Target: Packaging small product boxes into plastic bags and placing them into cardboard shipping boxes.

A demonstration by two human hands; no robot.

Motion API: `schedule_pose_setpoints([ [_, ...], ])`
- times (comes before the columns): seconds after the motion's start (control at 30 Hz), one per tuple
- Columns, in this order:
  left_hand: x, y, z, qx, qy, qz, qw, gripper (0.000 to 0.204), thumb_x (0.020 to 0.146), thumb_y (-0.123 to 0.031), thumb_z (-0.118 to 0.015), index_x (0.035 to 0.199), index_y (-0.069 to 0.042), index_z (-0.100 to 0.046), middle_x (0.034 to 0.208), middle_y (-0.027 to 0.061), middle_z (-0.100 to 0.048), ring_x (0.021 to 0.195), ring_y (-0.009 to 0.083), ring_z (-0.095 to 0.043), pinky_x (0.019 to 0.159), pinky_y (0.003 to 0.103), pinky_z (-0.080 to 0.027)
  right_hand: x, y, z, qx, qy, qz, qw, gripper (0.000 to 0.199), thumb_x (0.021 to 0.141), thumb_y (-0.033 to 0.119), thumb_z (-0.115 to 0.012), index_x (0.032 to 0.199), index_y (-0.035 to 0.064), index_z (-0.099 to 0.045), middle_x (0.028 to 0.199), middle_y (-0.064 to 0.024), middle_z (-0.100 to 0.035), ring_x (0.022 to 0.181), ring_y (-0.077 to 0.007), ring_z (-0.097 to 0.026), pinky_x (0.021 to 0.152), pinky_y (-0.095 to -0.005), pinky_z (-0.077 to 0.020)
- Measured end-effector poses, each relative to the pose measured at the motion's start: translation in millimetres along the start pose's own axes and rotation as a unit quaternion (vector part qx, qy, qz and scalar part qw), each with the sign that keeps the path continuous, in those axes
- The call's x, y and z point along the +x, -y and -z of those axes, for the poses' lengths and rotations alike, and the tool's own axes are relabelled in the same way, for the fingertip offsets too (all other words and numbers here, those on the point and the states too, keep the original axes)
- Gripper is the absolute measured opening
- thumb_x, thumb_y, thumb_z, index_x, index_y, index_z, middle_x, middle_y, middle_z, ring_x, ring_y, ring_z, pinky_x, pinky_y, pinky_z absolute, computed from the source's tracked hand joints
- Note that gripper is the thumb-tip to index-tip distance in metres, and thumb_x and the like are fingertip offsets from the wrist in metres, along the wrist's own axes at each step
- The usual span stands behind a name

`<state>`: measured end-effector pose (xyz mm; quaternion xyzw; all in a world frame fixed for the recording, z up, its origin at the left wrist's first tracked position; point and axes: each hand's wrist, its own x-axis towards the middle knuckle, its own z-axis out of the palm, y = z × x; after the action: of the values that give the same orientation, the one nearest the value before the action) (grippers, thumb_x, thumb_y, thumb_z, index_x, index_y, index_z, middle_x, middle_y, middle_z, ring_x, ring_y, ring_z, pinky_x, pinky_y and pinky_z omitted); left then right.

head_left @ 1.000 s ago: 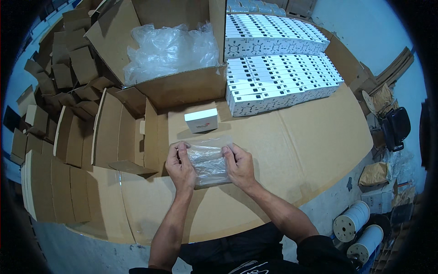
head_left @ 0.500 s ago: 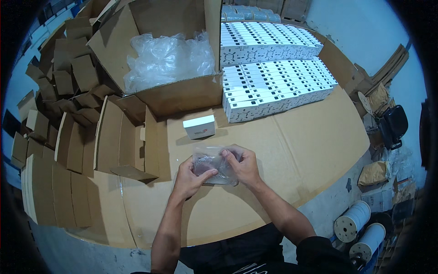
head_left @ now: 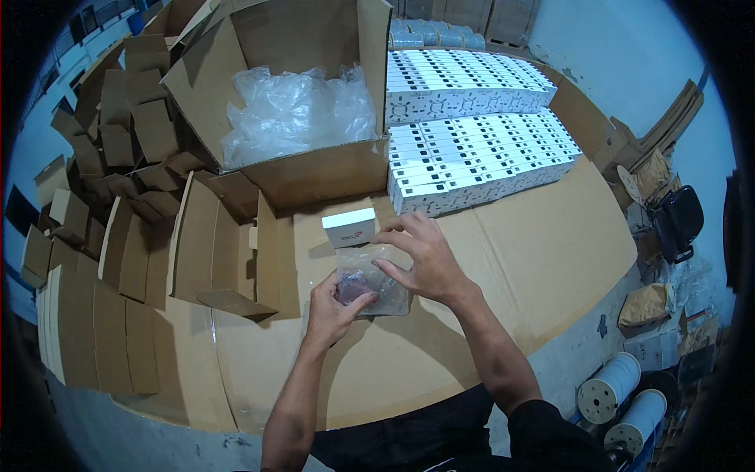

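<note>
My left hand [head_left: 333,311] grips a clear plastic bag [head_left: 391,302] by its left side, the thumb lying across the front. Something purplish shows through the plastic, but I cannot make out whether it is contents or fingers behind. Above the bag's right side is my right hand [head_left: 429,259], its thumb and curled fingers apart with nothing seen between them. Its fingertips come close to a small white box [head_left: 348,228] standing just beyond the bag; I cannot tell whether they touch it.
A big carton [head_left: 314,173] of crumpled clear plastic bags [head_left: 303,114] stands behind. Rows of white boxes [head_left: 472,190] are stacked at the far right. Open brown cartons [head_left: 236,259] crowd the left of the cardboard-covered table [head_left: 511,259]. Cable spools [head_left: 609,387] lie on the floor at right.
My right hand has let go of the bag and moved up and right, its fingers spreading toward the white box. The left hand keeps its hold on the bag.
</note>
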<state>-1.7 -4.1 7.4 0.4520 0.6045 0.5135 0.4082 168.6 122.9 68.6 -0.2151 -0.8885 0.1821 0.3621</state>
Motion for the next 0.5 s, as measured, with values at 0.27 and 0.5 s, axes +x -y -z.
schedule_pose_setpoints([
  [0.27,3,-3,-3,0.040,-0.012,-0.020,0.999,0.037,0.081,-0.006,-0.084,0.114,0.000,-0.068,0.101,0.0098,-0.076,0.093,0.0139,-0.070,0.082,0.033,-0.057,6,9,-11,-0.033,0.042,0.004,0.999,0.024,0.080,0.016,-0.080,0.101,0.0104,-0.071,0.113,-0.0048,-0.062,0.109,-0.0264,-0.054,0.096,-0.0448,-0.0431],
  [0.5,4,-1,-5,0.050,-0.059,-0.030,0.997,0.037,0.081,-0.009,-0.085,0.113,0.000,-0.068,0.097,0.0111,-0.076,0.092,0.0174,-0.072,0.082,0.034,-0.057,5,15,-14,-0.027,0.043,0.020,0.999,0.014,0.079,0.009,-0.077,0.090,0.0078,-0.068,0.107,-0.0065,-0.061,0.104,-0.0261,-0.056,0.088,-0.0396,-0.0456],
])
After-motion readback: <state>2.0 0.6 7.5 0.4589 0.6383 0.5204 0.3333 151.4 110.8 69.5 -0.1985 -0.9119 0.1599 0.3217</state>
